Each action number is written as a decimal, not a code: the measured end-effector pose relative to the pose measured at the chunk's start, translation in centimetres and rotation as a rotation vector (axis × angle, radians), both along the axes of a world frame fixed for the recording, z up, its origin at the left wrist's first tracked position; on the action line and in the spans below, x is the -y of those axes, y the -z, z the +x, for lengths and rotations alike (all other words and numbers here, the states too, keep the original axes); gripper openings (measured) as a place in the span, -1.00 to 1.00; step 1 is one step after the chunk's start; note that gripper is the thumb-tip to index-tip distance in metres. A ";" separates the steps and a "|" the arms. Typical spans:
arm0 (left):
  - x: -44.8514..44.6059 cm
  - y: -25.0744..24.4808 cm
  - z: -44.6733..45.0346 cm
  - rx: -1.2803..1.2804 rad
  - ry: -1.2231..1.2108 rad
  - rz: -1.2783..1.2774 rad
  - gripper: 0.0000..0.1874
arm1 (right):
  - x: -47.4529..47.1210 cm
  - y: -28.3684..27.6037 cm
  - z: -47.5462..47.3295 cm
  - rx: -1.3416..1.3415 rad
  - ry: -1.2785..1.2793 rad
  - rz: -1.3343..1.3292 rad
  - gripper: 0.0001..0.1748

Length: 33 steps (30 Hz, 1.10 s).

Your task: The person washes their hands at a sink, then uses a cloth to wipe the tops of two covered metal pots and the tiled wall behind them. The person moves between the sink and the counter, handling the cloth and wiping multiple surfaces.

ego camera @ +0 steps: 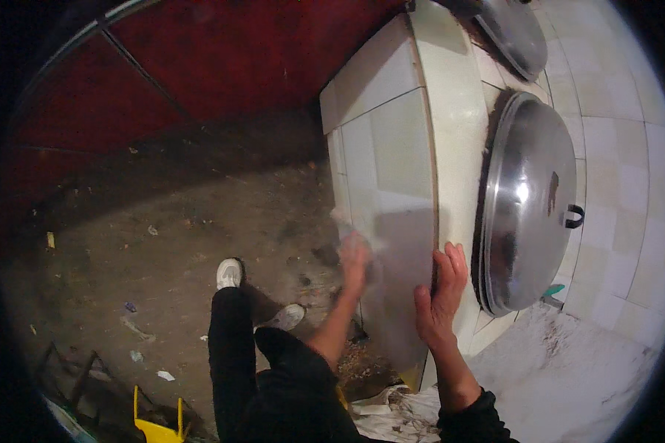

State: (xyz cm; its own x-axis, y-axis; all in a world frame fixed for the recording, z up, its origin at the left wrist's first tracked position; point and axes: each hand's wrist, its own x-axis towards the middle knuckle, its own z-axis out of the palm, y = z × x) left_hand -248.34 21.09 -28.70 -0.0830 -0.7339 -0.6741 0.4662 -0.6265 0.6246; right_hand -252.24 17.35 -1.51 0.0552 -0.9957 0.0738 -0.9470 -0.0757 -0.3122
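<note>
My left hand [354,252] is low beside the white tiled side [390,171] of a counter. It is blurred by motion; a pale, blurred thing [341,217] shows at its fingertips, and its grip on it is unclear. My right hand [442,296] rests on the counter's cream rounded edge [459,166], thumb apart from the fingers, holding nothing. To the right of that hand, a large domed metal lid [529,205] with a dark loop handle covers a round opening in the counter top.
Another metal lid [515,39] lies farther along. White powder [565,371] covers a surface at lower right, near a green-ended tool [554,289]. Litter dots the dark floor [172,221] before a red wall [227,61]. White sacking [393,412] and a yellow frame part [158,429] are low down.
</note>
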 end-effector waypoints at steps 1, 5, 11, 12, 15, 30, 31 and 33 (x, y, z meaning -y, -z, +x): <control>0.1 2.6 0.0 -0.087 -0.032 0.143 -0.39 | -0.1 0.1 -0.1 0.008 0.004 -0.001 -0.39; 0.6 3.0 1.0 -0.470 -0.095 0.495 -0.39 | -0.2 -0.3 -0.2 -0.080 0.034 0.061 -0.39; 5.5 -17.1 2.6 0.147 -0.168 -0.660 -0.41 | 0.2 0.0 0.0 -0.082 -0.011 0.003 -0.39; 6.8 -18.8 2.8 0.222 -0.093 -0.717 -0.41 | 0.2 0.1 0.0 -0.071 0.006 0.012 -0.38; 12.7 -15.3 2.7 0.445 -0.029 -0.773 -0.40 | 0.0 0.5 -0.2 -0.042 0.001 0.005 -0.35; 8.0 -15.2 3.0 0.129 -0.130 -0.392 -0.41 | -0.6 0.3 -0.3 0.001 0.027 0.044 -0.26; 10.7 -16.6 3.6 0.286 -0.035 -0.707 -0.42 | -0.7 0.3 -0.4 0.024 0.018 0.037 -0.25; 17.7 -16.0 3.0 0.342 -0.133 -0.863 -0.43 | -0.9 0.3 -0.5 -0.081 0.041 0.078 -0.25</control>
State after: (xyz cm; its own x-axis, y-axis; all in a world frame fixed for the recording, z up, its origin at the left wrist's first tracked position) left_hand -245.34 3.41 -12.66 0.1398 -0.9808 0.1357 0.2058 0.1628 0.9650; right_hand -252.78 18.27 -1.76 0.0172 -0.9998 -0.0068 -0.9712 -0.0150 -0.2379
